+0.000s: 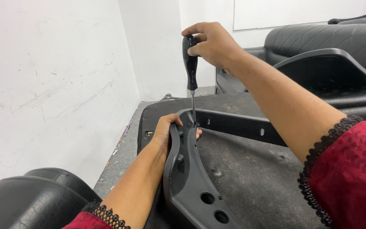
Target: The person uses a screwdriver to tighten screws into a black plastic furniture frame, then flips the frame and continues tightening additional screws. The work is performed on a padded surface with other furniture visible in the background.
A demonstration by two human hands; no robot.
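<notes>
Right hand (pixel 210 42) closed around the top of a black-handled screwdriver with a thin steel shaft (pixel 190 63), held upright, tip down at the inner corner of a curved black plastic armrest frame (pixel 187 178). Left hand (pixel 166 131) gripping the bend of that same frame from the outside, thumb over its upper edge, fingertips showing just past the inner side, right beside the screwdriver tip. Frame standing on edge, one leg running toward the camera with two round holes near its lower end, the other leg stretching to the right with small slots along it and passing behind the right forearm. Dark red sleeves trimmed with black lace (pixel 348 169) at both wrists. Under the frame, a flat dark grey fabric-covered panel (pixel 250 169), rough in texture, serving as the work surface. Beyond it on the right, black quilted leather seat cushions (pixel 318 40) and another curved black plastic piece (pixel 327 63). At lower left, a rounded black leather cushion (pixel 26 199) close to the camera. Left of the panel, a strip of grey floor (pixel 123 157) scattered with small scraps, running along a scuffed white wall (pixel 56 85).
</notes>
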